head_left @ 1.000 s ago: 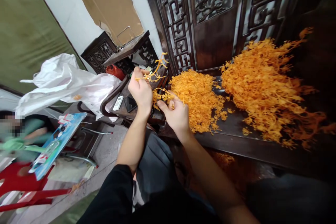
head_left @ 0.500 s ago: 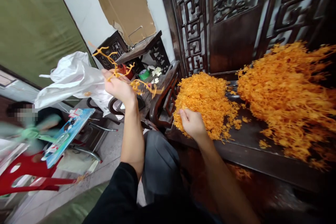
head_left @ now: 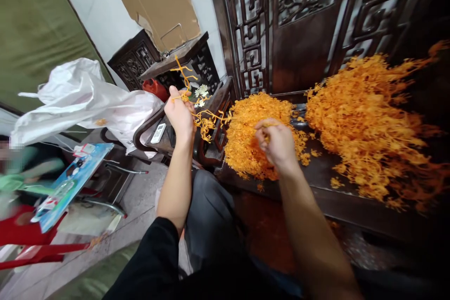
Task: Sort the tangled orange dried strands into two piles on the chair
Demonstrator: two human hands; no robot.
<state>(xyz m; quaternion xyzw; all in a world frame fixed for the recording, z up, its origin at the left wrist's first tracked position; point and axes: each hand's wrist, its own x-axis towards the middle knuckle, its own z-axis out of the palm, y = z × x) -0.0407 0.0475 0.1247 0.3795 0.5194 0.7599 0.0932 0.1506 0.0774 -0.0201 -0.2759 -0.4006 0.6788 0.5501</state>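
My left hand [head_left: 180, 111] is closed around thin orange branching sprigs [head_left: 206, 117], which look like plastic; some stick up above the fingers and others hang to the right. Over the nearer heap of small orange pieces [head_left: 246, 138], my right hand [head_left: 277, 143] is closed in a pinch. A bit of orange shows between its fingers, probably a piece from the heap, though most of it is hidden. Farther right on the dark wooden bench [head_left: 321, 176] spreads a bigger heap of orange sprigs [head_left: 365, 126].
A white sack [head_left: 116, 98] and a white remote control [head_left: 159, 133] lie on the left. Beyond them are a blue board [head_left: 79, 178], a red chair [head_left: 31, 229], a spinning green fan [head_left: 17, 182] and a person. The carved bench back [head_left: 305, 47] rises behind the heaps.
My left hand has moved right with its sprigs, nearer the heap. The right hand has shifted right and up over the heap, now pinching. The view has swung slightly.
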